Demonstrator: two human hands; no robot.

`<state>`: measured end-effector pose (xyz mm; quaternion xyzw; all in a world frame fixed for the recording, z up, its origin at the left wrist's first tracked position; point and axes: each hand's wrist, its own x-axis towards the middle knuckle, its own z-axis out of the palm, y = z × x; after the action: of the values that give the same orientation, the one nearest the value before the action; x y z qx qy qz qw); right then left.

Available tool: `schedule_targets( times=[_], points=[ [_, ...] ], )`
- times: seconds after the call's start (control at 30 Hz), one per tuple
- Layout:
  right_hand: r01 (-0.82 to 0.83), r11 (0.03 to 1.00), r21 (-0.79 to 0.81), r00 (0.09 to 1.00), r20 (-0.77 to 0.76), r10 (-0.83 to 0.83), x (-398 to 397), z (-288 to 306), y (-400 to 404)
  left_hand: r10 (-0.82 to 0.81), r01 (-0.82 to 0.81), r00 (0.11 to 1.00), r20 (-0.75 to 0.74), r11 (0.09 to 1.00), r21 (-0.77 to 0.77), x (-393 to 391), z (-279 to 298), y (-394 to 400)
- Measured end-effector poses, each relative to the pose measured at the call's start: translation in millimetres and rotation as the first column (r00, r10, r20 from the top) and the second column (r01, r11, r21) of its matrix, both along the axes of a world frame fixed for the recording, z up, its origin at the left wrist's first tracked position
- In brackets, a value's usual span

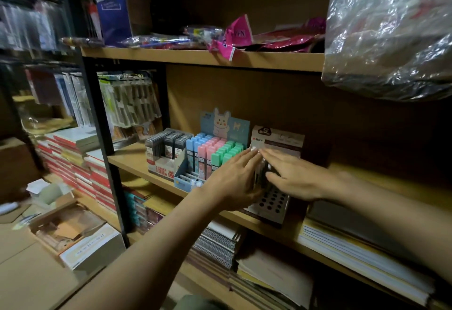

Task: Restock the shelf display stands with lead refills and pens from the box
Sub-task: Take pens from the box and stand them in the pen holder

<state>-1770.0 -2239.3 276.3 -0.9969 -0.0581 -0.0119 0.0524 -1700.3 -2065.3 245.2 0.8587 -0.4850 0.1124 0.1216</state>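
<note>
On the middle shelf (132,160) stand three display stands. At left is a box of dark lead refill cases (166,145). Beside it is a blue bunny stand (220,143) with blue, pink and green refill cases. At right a grey pen stand (274,202) shows a grid of round holes. A bunch of pens (260,172) stands upright in that stand between my hands. My left hand (234,180) lies with straight fingers against the bunch's left side. My right hand (291,177) presses flat on its right side. The pens are mostly hidden by my fingers.
An open cardboard box (73,238) sits on the floor at lower left. Stacked notebooks (354,256) and spiral pads (217,241) fill the shelf below. Pink packets (239,35) lie on the upper shelf. A crinkled plastic bag (391,30) hangs at upper right.
</note>
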Motion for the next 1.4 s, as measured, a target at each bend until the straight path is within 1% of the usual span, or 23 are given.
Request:
schedule_targets(
  times=[0.07, 0.13, 0.2, 0.27, 0.3, 0.33, 0.4, 0.43, 0.5, 0.57, 0.63, 0.73, 0.8, 0.83, 0.93, 1.0, 1.07, 1.13, 1.2, 1.27, 1.33, 1.37, 1.4],
  points=[
    [0.004, 1.0, 0.013, 0.999, -0.035, -0.004, 0, 4, 0, -0.012, 0.013, 0.998, -0.065, 1.0, 0.009, 0, 5, 1],
    [-0.013, 0.998, 0.059, 1.0, -0.004, 0.013, 3, 13, 2, -0.024, 0.018, 0.989, -0.149, 0.999, -0.043, 3, 11, 9],
    [-0.05, 0.99, 0.134, 0.993, 0.111, 0.036, 9, 25, 8, 0.008, -0.027, 0.992, -0.128, 0.989, -0.148, 15, 17, 27],
    [-0.115, 0.98, 0.16, 0.974, 0.211, 0.08, 24, 36, 21, 0.122, -0.132, 0.991, -0.058, 0.965, -0.228, 34, 22, 56],
    [-0.149, 0.979, 0.14, 0.968, 0.222, 0.116, 35, 40, 31, 0.199, -0.203, 0.979, -0.041, 0.949, -0.241, 46, 22, 73],
    [-0.18, 0.977, 0.112, 0.967, 0.204, 0.155, 49, 43, 42, 0.28, -0.283, 0.959, -0.046, 0.93, -0.236, 59, 21, 90],
    [-0.213, 0.974, 0.074, 0.972, 0.111, 0.205, 81, 47, 66, 0.422, -0.435, 0.9, -0.106, 0.884, -0.171, 87, 18, 122],
    [-0.218, 0.974, 0.061, 0.975, 0.06, 0.214, 98, 48, 77, 0.471, -0.485, 0.873, -0.127, 0.866, -0.125, 101, 16, 137],
    [-0.218, 0.976, 0.02, 0.976, -0.023, 0.218, 133, 48, 99, 0.524, -0.531, 0.844, -0.117, 0.846, -0.044, 129, 10, 156],
    [-0.215, 0.976, -0.039, 0.973, -0.098, 0.21, 166, 48, 116, 0.525, -0.527, 0.845, -0.099, 0.85, 0.012, 153, 4, 162],
    [-0.193, 0.977, -0.095, 0.971, -0.159, 0.176, 194, 48, 130, 0.495, -0.493, 0.866, -0.075, 0.869, 0.044, 173, 0, 158],
    [-0.181, 0.977, -0.117, 0.968, -0.196, 0.155, 227, 45, 141, 0.444, -0.444, 0.896, 0.015, 0.893, 0.075, 199, -3, 151],
    [-0.196, 0.973, -0.125, 0.96, -0.226, 0.164, 238, 36, 143, 0.384, -0.391, 0.919, 0.086, 0.914, 0.108, 210, -5, 150],
    [-0.205, 0.968, -0.142, 0.954, -0.251, 0.165, 240, 30, 143, 0.354, -0.364, 0.93, 0.098, 0.922, 0.128, 214, -6, 151],
    [-0.215, 0.963, -0.163, 0.946, -0.28, 0.164, 240, 22, 141, 0.314, -0.323, 0.946, 0.08, 0.934, 0.154, 216, -11, 154],
    [-0.2, 0.976, -0.092, 0.96, -0.219, 0.176, 233, 29, 139, 0.318, -0.332, 0.943, 0.102, 0.927, 0.173, 216, -11, 153],
    [-0.196, 0.98, 0.021, 0.978, -0.074, 0.197, 221, 41, 134, 0.325, -0.34, 0.94, 0.109, 0.925, 0.173, 214, -9, 150],
    [-0.229, 0.966, 0.12, 0.972, 0.078, 0.22, 204, 51, 123, 0.326, -0.338, 0.94, 0.101, 0.928, 0.156, 211, -10, 149],
    [-0.275, 0.951, 0.145, 0.952, 0.182, 0.247, 183, 59, 107, 0.323, -0.335, 0.941, 0.1, 0.929, 0.156, 207, -11, 148],
    [-0.285, 0.95, 0.129, 0.943, 0.218, 0.253, 162, 63, 89, 0.341, -0.356, 0.933, 0.112, 0.922, 0.154, 203, -9, 146],
    [-0.257, 0.957, 0.135, 0.952, 0.206, 0.226, 143, 64, 73, 0.362, -0.377, 0.923, 0.128, 0.918, 0.119, 197, -2, 142],
    [-0.246, 0.96, 0.135, 0.956, 0.199, 0.217, 134, 63, 67, 0.357, -0.365, 0.926, 0.127, 0.929, 0.055, 192, 1, 140],
    [-0.242, 0.961, 0.132, 0.957, 0.195, 0.215, 126, 63, 62, 0.344, -0.345, 0.934, 0.094, 0.938, -0.008, 183, 5, 137]
  ],
)
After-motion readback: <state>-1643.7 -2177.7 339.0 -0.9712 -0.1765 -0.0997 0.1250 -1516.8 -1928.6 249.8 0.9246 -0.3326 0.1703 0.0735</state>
